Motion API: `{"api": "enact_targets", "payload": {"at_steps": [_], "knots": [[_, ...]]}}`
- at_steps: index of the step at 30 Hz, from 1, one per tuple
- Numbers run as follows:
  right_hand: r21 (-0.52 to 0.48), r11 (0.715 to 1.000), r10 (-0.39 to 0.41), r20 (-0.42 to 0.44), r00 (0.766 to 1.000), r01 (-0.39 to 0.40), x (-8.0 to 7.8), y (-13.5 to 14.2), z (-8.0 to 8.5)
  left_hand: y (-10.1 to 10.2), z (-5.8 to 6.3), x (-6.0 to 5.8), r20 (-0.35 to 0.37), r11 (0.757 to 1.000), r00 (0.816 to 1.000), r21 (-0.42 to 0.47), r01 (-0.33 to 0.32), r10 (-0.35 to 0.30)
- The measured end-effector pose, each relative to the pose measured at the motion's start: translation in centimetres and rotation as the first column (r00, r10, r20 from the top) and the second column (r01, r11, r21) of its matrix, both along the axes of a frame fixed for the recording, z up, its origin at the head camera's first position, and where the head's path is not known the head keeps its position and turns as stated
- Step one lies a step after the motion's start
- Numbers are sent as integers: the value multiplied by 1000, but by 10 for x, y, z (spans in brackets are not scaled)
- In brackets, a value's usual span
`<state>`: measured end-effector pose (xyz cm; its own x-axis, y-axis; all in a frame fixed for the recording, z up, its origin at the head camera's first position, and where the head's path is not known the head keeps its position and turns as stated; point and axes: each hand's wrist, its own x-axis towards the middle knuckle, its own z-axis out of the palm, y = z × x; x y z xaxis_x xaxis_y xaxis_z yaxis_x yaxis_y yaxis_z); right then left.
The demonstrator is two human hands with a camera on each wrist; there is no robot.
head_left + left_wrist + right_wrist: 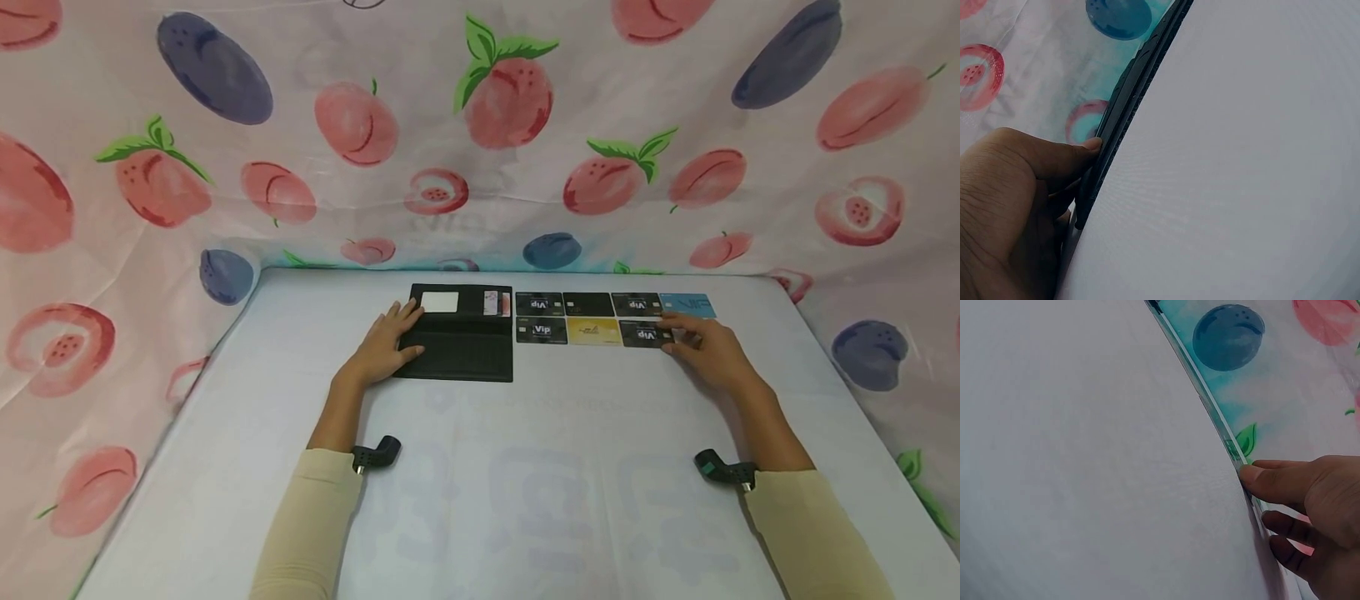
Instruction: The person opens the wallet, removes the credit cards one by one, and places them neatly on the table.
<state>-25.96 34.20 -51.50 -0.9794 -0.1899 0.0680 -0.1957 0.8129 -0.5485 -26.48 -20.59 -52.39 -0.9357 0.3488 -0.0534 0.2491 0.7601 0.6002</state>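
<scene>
A black card wallet (457, 354) lies opened flat, with a white card (440, 302) in its upper left part and several small cards (497, 303) at its upper right. My left hand (382, 340) rests on the wallet's left edge, fingers extended and thumb on the lower half. Two rows of cards lie right of the wallet. In the lower row are a black Vip card (542, 330), a gold card (594, 332) and, at the right end, another black Vip card (642, 334). My right hand (708, 350) pinches that end card between thumb and fingertips.
The upper row holds a black Vip card (538, 304), a plain black card (587, 304), another Vip card and a blue card (686, 305). All lie near the back edge of the white table (525, 500). A fruit-patterned curtain (300, 92) hangs behind and at both sides.
</scene>
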Motion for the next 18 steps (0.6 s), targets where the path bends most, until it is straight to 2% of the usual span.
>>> {"api": "enact_targets", "payload": {"at_steps": [5,12,18], "knots": [[9,1000,-17,-29,999,17,0,-1,-3,0,1,-1,2,1000,1000,2,3,-3],[70,998,10,-93,996,-4,-2,-3,-7,0,2,-1,-7,1000,1000,6,9,-9],[95,995,-19,-99,995,29,1,-6,-6,-1,1,-1,-21,1000,999,-2,27,-27]]}}
